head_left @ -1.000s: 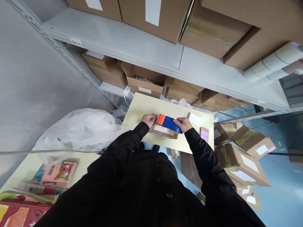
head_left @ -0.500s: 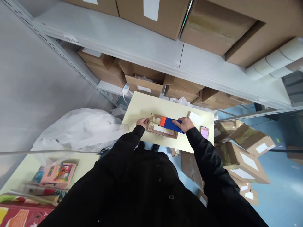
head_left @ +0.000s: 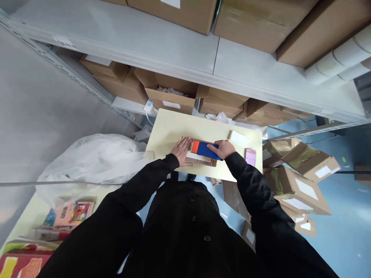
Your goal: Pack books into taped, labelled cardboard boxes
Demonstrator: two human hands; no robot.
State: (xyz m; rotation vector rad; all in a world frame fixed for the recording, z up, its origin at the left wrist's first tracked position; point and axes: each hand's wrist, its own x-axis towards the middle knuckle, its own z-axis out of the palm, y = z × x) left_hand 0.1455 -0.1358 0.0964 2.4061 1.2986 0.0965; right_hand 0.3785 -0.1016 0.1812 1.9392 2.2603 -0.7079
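Observation:
A small brown cardboard box (head_left: 199,160) with a white label lies on the cream table, partly covered by my hands and the tool. My left hand (head_left: 181,150) rests flat on the box's left end with its fingers stretched out. In my right hand (head_left: 224,150) is a blue tape dispenser (head_left: 207,150) with an orange front end, fingers wrapped round its blue body. The orange end sits over the box, close to my left fingertips. Whether tape runs between them I cannot make out.
On the cream table (head_left: 165,127), a phone (head_left: 250,156) and a white stack (head_left: 238,138) lie to the right. Shelving with cartons (head_left: 171,98) stands behind. A white plastic bag (head_left: 95,158) and books (head_left: 74,214) are at left; cartons (head_left: 301,189) fill the floor at right.
My left hand has gone from pinching at the box's left end to lying flat on it. The tape dispenser has shifted slightly left. The camera view has moved a little.

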